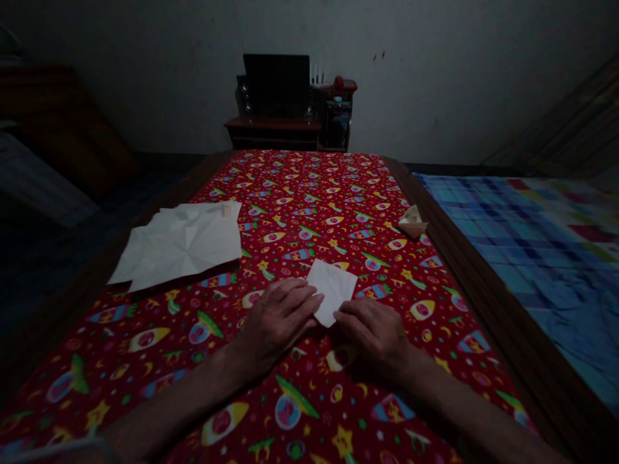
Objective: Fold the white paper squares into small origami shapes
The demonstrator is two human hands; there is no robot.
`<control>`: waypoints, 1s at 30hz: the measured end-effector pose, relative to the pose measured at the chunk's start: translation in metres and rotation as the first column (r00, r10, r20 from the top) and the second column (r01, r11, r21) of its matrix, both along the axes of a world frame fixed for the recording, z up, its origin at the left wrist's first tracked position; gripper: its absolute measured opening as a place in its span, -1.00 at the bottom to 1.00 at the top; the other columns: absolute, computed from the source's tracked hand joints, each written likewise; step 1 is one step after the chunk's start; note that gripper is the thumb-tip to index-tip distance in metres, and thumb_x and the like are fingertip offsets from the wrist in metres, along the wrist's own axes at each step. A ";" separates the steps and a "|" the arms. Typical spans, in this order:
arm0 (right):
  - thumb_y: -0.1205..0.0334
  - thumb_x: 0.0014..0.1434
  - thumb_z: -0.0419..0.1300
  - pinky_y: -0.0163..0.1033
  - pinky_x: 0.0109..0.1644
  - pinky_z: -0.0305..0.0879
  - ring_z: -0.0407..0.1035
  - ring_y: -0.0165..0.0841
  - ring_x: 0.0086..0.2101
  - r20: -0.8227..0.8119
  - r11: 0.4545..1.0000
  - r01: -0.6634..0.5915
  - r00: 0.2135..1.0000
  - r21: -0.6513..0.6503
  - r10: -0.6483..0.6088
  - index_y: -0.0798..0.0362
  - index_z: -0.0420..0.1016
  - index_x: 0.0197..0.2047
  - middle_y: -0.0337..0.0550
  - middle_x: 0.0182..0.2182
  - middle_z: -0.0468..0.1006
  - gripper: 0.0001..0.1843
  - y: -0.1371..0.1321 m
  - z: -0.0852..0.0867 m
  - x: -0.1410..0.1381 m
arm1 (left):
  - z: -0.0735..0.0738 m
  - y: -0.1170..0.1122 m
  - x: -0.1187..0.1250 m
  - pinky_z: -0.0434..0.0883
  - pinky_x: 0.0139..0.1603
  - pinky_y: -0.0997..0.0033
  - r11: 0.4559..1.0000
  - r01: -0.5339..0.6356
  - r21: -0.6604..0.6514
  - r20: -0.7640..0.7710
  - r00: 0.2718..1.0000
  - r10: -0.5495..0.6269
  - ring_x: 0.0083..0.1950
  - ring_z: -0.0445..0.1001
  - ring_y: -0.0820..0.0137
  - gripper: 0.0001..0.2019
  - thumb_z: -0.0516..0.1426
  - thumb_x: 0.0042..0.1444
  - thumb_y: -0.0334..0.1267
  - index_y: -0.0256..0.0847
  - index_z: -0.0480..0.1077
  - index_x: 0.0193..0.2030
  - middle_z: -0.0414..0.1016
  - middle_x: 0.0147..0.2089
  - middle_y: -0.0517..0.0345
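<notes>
A small folded white paper [333, 289] lies on the red patterned tablecloth [309, 193] in front of me. My left hand [279, 317] lies flat on the cloth, fingers stretched out and pressing the paper's left edge. My right hand [372, 330] rests at the paper's lower right corner, fingers curled down onto it; whether it pinches the paper is unclear.
A stack of creased white sheets [181, 243] lies at the left of the table. A small folded paper shape [412, 222] sits near the right edge. Beyond the right edge is a blue checked mattress [541, 245]. A dark cabinet with a screen [285, 103] stands at the far wall.
</notes>
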State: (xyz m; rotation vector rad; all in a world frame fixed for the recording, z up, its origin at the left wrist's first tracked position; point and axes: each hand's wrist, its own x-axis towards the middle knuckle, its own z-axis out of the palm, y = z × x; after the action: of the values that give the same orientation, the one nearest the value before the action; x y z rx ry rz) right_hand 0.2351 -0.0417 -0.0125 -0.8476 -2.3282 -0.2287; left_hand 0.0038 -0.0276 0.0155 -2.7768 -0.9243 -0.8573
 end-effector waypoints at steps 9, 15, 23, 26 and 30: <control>0.32 0.26 0.01 -0.32 -0.37 0.19 0.30 -0.41 -0.39 0.083 0.982 -0.001 0.996 -0.187 0.017 0.08 0.46 -0.21 -0.12 -0.37 0.48 -0.80 -0.002 -0.010 0.006 | -0.026 -0.006 -0.005 0.42 0.01 0.27 0.987 0.071 -0.144 0.004 0.997 -0.072 0.05 0.40 0.33 -0.82 -0.01 0.25 -0.39 -0.26 0.41 -0.15 0.50 -0.08 0.02; 0.27 0.24 0.05 -0.34 -0.42 0.12 0.26 -0.44 -0.44 0.073 0.973 0.082 0.995 -0.217 -0.068 0.02 0.48 -0.16 -0.15 -0.38 0.47 -0.81 -0.002 -0.018 0.007 | -0.025 -0.009 -0.002 0.35 0.13 0.27 0.964 0.113 -0.243 0.010 0.993 -0.113 0.09 0.36 0.31 -0.86 0.00 0.21 -0.43 -0.29 0.37 -0.17 0.44 -0.01 -0.03; 0.24 0.25 0.05 -0.34 -0.36 0.22 0.33 -0.43 -0.42 -0.103 0.848 0.047 0.987 -0.528 -0.119 0.05 0.49 -0.28 -0.17 -0.41 0.46 -0.80 0.004 -0.007 0.003 | -0.031 -0.011 0.008 0.35 -0.29 0.45 0.875 -0.079 -0.477 0.123 0.980 0.155 -0.30 0.36 0.44 -0.86 0.01 0.23 -0.34 -0.24 0.29 -0.36 0.35 -0.34 0.15; 0.23 0.24 0.07 -0.34 -0.36 0.24 0.35 -0.41 -0.42 -0.130 0.830 0.054 0.980 -0.555 -0.150 0.05 0.48 -0.32 -0.17 -0.42 0.47 -0.81 0.007 -0.005 0.000 | -0.032 -0.009 0.008 0.32 -0.32 0.47 0.879 -0.106 -0.466 0.118 0.976 0.180 -0.35 0.35 0.47 -0.84 0.01 0.24 -0.33 -0.23 0.27 -0.39 0.34 -0.38 0.19; 0.21 0.22 0.09 -0.33 -0.38 0.22 0.34 -0.40 -0.44 -0.087 0.805 0.124 0.973 -0.580 -0.213 0.05 0.47 -0.37 -0.19 -0.44 0.47 -0.81 0.009 -0.007 -0.001 | -0.033 -0.005 0.005 0.25 -0.40 0.48 0.885 -0.141 -0.445 0.075 0.978 0.193 -0.43 0.31 0.48 -0.81 0.03 0.22 -0.28 -0.23 0.24 -0.43 0.30 -0.45 0.23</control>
State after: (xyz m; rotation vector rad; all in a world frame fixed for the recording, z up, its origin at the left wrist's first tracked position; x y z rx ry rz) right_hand 0.2336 -0.0323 -0.0190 -1.3148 -2.1962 0.4811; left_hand 0.0092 -0.0328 -0.0175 -2.9635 -1.5263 -0.8843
